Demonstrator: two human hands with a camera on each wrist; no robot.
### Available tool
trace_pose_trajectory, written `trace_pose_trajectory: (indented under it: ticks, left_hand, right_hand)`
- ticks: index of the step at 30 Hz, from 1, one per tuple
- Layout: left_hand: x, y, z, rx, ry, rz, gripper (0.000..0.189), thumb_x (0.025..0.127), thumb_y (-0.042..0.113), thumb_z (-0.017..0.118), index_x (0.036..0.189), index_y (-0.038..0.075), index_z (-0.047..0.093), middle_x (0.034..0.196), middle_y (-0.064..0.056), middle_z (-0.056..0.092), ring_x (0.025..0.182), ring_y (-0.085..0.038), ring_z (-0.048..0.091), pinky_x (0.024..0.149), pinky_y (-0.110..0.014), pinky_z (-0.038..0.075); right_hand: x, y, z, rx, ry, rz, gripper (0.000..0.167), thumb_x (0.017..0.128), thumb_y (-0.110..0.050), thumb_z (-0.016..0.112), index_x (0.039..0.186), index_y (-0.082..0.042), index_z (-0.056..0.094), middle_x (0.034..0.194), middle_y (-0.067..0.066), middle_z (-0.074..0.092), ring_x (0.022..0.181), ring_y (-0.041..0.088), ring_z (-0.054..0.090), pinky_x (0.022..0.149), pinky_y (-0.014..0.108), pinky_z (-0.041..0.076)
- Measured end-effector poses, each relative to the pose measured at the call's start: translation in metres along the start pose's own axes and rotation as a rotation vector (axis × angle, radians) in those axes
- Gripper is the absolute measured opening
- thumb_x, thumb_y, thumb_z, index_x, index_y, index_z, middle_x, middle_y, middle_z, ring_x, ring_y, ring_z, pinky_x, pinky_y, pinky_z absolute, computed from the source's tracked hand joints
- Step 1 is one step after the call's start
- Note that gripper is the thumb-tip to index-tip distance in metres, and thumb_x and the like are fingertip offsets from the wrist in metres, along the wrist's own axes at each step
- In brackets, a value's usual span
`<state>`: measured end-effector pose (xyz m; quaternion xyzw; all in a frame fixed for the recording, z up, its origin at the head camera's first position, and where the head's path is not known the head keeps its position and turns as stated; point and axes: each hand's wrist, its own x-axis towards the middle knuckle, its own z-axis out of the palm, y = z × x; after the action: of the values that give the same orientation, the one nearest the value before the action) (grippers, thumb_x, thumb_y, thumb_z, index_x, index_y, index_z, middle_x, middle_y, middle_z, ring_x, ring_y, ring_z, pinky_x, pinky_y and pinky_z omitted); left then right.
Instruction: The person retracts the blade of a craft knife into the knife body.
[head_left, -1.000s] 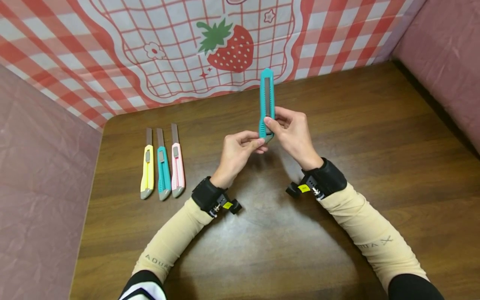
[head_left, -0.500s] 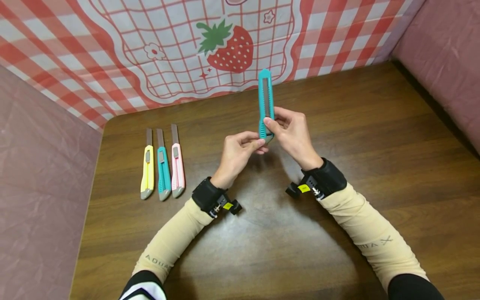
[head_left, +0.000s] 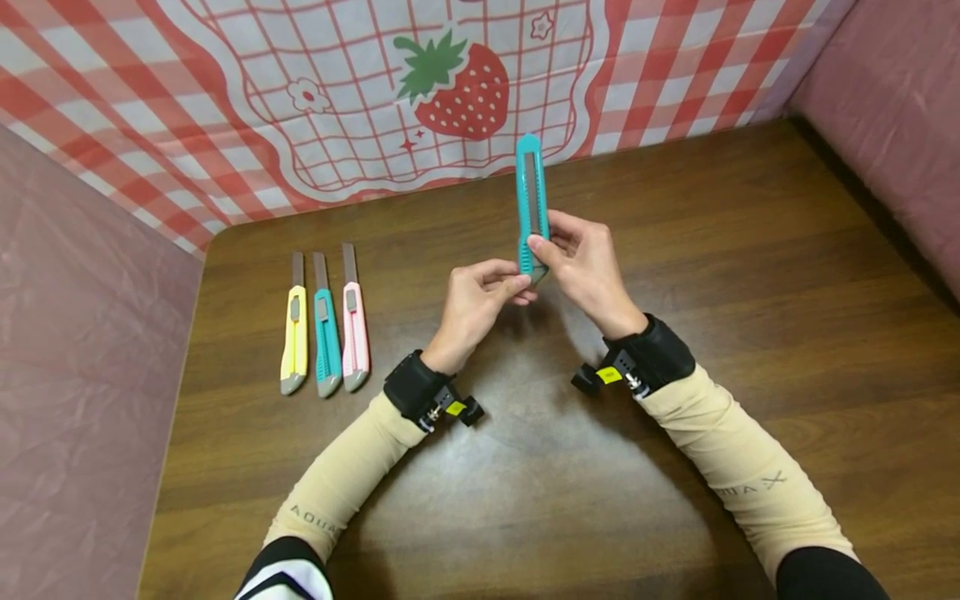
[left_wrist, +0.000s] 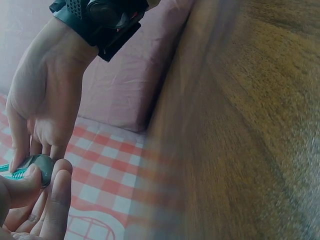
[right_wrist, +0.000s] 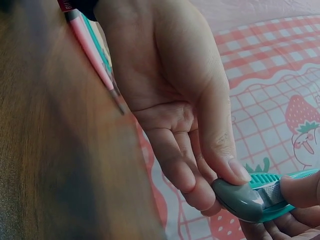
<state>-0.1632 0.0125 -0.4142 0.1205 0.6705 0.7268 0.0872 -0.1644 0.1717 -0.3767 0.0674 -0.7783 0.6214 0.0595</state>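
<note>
Upright above the table, a teal utility knife [head_left: 529, 187] is held by both hands, its blade lying within the handle slot. My left hand [head_left: 472, 308] pinches the grey end cap [right_wrist: 240, 200] at the bottom between thumb and fingers. Higher on the handle, my right hand [head_left: 592, 262] grips it with the thumb in front and fingers behind. In the right wrist view that thumb is at the ridged grey slider [right_wrist: 271, 194], low on the handle. The left wrist view shows the end cap between the left fingers [left_wrist: 60, 187], with the right hand above.
Left of my hands, a yellow utility knife [head_left: 295, 340], a second teal one [head_left: 327, 342] and a pink one [head_left: 356, 337] lie side by side, blades extended away from me. Behind the wooden table [head_left: 750, 333] hangs a checked strawberry cloth [head_left: 660, 67].
The top of the held utility knife has tipped slightly left since a second ago. Both hands keep their grip and place.
</note>
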Motion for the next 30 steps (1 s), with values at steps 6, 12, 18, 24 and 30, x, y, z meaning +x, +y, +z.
trace_pose_trajectory:
  ticks: [6, 12, 18, 24, 30]
  left_hand:
    - [0.001, 0.001, -0.002, -0.013, -0.009, -0.015, 0.021, 0.092, 0.004, 0.067, 0.106, -0.011, 0.068, 0.089, -0.029, 0.073, 0.070, -0.014, 0.073, 0.078, -0.043, 0.065]
    - [0.002, 0.002, -0.003, -0.010, -0.036, -0.047, 0.023, 0.093, 0.007, 0.067, 0.109, -0.010, 0.067, 0.095, -0.034, 0.070, 0.071, -0.014, 0.073, 0.078, -0.040, 0.065]
    - [0.002, 0.003, -0.003, -0.015, -0.058, -0.075, 0.024, 0.094, 0.007, 0.066, 0.111, -0.010, 0.067, 0.099, -0.037, 0.068, 0.072, -0.014, 0.073, 0.080, -0.043, 0.064]
    - [0.004, 0.001, -0.004, -0.001, -0.089, -0.102, 0.024, 0.093, 0.007, 0.067, 0.111, -0.009, 0.067, 0.098, -0.036, 0.069, 0.073, -0.014, 0.073, 0.079, -0.039, 0.065]
    - [0.004, -0.001, -0.005, 0.015, -0.116, -0.111, 0.025, 0.094, 0.003, 0.065, 0.112, -0.014, 0.065, 0.099, -0.036, 0.069, 0.074, -0.014, 0.073, 0.082, -0.044, 0.064]
  right_hand:
    - [0.003, 0.001, -0.001, -0.041, 0.007, -0.010, 0.032, 0.097, -0.011, 0.061, 0.127, 0.000, 0.062, 0.107, 0.014, 0.070, 0.109, 0.029, 0.069, 0.095, 0.026, 0.059]
    - [0.006, 0.003, -0.004, -0.092, -0.013, -0.014, 0.030, 0.097, -0.013, 0.062, 0.122, 0.003, 0.064, 0.102, 0.015, 0.069, 0.100, 0.021, 0.072, 0.088, 0.018, 0.059]
    - [0.010, 0.003, -0.014, -0.141, -0.046, 0.020, 0.025, 0.096, -0.014, 0.064, 0.115, 0.002, 0.067, 0.104, 0.020, 0.070, 0.090, 0.007, 0.071, 0.076, 0.015, 0.058]
    - [0.016, 0.006, -0.026, -0.116, -0.067, 0.090, 0.028, 0.094, -0.013, 0.067, 0.116, 0.004, 0.065, 0.099, 0.017, 0.069, 0.080, -0.001, 0.070, 0.070, 0.023, 0.062]
    - [0.023, 0.014, -0.047, -0.184, -0.051, 0.171, 0.033, 0.092, -0.016, 0.069, 0.118, 0.005, 0.063, 0.097, 0.012, 0.069, 0.073, -0.004, 0.066, 0.065, 0.019, 0.060]
